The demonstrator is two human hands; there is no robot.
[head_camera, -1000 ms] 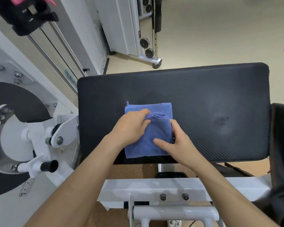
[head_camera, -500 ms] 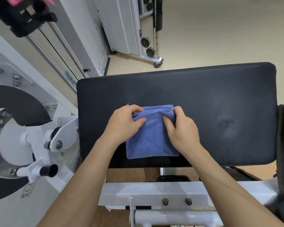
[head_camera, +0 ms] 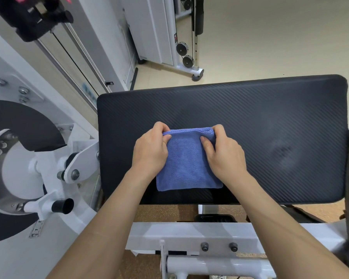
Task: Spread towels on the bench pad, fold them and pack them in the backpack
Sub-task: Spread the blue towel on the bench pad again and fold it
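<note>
Both hands have slid out to the far corners of the blue towel (head_camera: 186, 164), where half a second ago they sat closer in over its top edge. Now the left hand (head_camera: 150, 151) pinches the far left corner and the right hand (head_camera: 224, 153) pinches the far right one (thumbs on top of the cloth). Folded to a small square, the towel lies flat on the black bench pad (head_camera: 270, 127), toward its near left part, beside the white machine frame (head_camera: 48, 178).
</note>
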